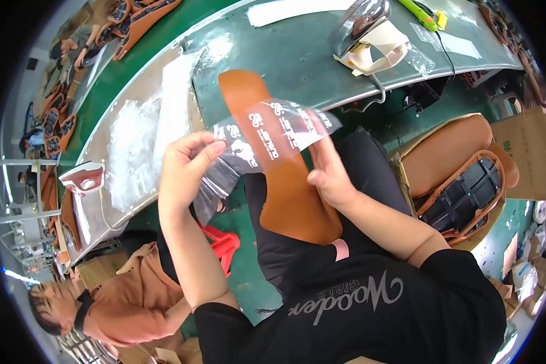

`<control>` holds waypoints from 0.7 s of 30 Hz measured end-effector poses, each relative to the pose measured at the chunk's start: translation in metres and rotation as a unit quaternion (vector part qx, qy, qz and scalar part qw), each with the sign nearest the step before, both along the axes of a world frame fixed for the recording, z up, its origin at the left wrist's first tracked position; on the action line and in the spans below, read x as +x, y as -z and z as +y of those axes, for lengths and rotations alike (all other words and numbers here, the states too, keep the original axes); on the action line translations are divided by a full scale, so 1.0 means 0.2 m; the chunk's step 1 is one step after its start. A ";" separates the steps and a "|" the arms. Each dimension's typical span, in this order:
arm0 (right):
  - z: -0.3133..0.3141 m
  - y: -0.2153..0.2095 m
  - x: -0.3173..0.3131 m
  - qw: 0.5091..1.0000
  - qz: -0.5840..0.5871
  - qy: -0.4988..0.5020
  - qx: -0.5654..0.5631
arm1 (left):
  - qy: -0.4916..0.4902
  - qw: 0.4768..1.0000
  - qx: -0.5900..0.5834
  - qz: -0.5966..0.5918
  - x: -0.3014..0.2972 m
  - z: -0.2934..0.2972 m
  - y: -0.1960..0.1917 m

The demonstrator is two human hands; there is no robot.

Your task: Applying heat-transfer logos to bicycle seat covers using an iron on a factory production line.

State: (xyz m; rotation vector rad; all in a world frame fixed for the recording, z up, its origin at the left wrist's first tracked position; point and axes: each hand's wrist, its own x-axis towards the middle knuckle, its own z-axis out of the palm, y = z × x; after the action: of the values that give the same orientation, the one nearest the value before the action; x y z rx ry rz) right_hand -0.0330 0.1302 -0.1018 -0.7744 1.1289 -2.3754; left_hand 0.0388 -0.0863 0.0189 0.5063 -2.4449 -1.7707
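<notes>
A long brown padded seat [291, 194], narrow in the middle, lies across my lap, its far end over the table's near edge. A clear plastic bag [267, 136] with white print stretches across its narrow part. My left hand [188, 164] grips the left end of the bag, thumb against the bent fingers; loose plastic hangs below it. My right hand [330, 173] holds the bag's right side. Its long fingers reach up along the plastic, partly covered by it, with the thumb beside the seat's edge.
A pile of clear bags [133, 151] lies on the table left, near an iron [84, 177]. Another iron in a cream stand [376, 48] and a green corded tool [421, 13] are at the back. Seats fill a carton [400, 179] at right. A seated co-worker [127, 297] is lower left, beside a red stool [224, 246].
</notes>
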 end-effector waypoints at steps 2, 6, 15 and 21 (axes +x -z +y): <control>-0.03 -0.05 -0.04 0.998 -0.032 0.060 -0.005 | -0.005 1.000 -0.006 -0.012 -0.03 -0.02 -0.03; -0.07 -0.22 -0.11 0.997 -0.057 0.048 -0.025 | 0.006 1.000 -0.015 0.016 -0.04 -0.06 -0.02; -0.11 -0.22 -0.18 0.995 -0.069 0.031 0.069 | 0.010 0.998 -0.050 -0.026 -0.05 -0.10 -0.01; -0.11 -0.22 -0.16 0.994 -0.080 0.039 0.058 | 0.036 0.999 0.003 0.032 -0.07 -0.13 0.03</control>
State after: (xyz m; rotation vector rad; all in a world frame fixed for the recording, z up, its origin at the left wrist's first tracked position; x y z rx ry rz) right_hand -0.0660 0.1085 -0.0579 -0.5010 1.2360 -2.3624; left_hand 0.0246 -0.1121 0.0131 0.3616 -2.4444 -1.7920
